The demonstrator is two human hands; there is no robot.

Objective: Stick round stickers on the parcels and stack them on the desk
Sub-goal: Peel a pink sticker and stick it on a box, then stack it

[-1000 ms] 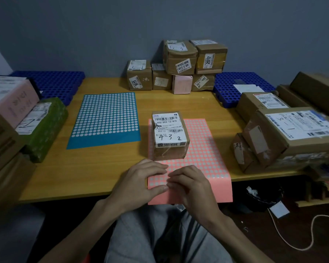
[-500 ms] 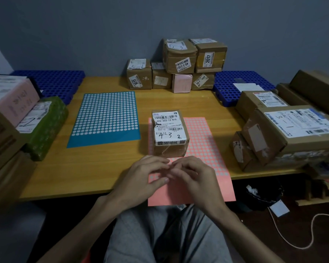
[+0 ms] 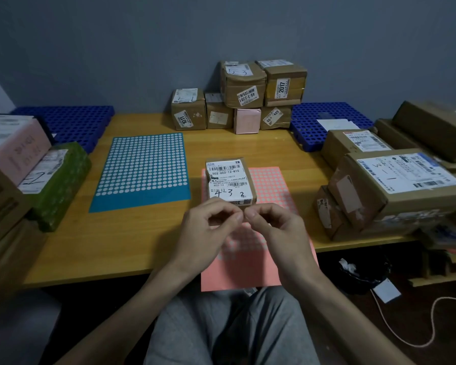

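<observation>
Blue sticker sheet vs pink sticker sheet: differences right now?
The blue sticker sheet lies wholly on the desk; the pink sticker sheet overhangs the near edge. The blue sheet bears nothing; the pink one carries a parcel on its far half. Blue shows white dots; pink shows mostly pink ones. Both have a dot grid and a plain near strip.

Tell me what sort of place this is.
Probably a small parcel sorting or pickup room: labelled cardboard parcels stacked on a wooden desk, a blue sticker sheet, and blue perforated plastic pallets.
</observation>
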